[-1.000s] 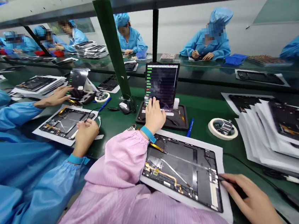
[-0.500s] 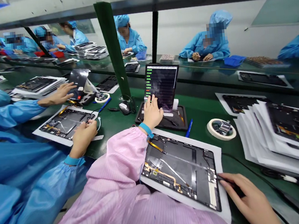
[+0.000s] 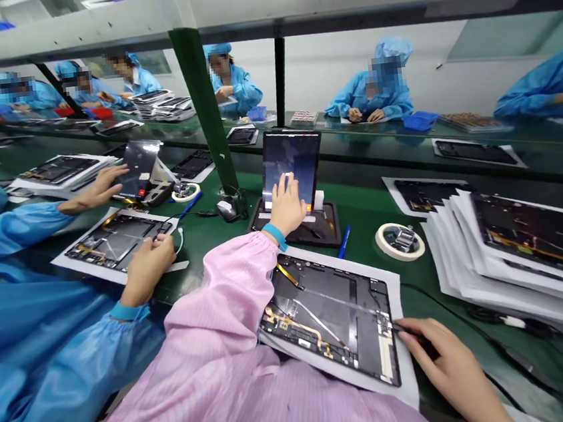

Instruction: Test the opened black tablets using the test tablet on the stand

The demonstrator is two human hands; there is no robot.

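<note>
My left hand (image 3: pixel 286 207) stands with its fingers on the lower part of a tablet screen (image 3: pixel 290 160), which leans upright in a black tray stand (image 3: pixel 321 230). The screen looks dark and blue. In front of me, an opened tablet body (image 3: pixel 328 320) lies on a white paper sheet (image 3: pixel 395 293), showing gold flex cables and a black inner frame. My right hand (image 3: pixel 452 371) sits at that tablet's right edge and grips a thin dark tool (image 3: pixel 414 336). The tool's tip is close to the tablet's edge, and the hand partly hides the tool.
A blue pen (image 3: pixel 344 241) and a tape roll holding small parts (image 3: pixel 400 241) lie nearby. A tall stack of papered tablets (image 3: pixel 532 252) fills the right. A blue-sleeved co-worker's hands (image 3: pixel 149 268) work at the left. A green post (image 3: pixel 201 112) rises behind the mouse (image 3: pixel 227 210).
The upright screen's green-barred test display has gone dark blue. My left hand has moved up the screen, and the whole view has shifted as my head moved.
</note>
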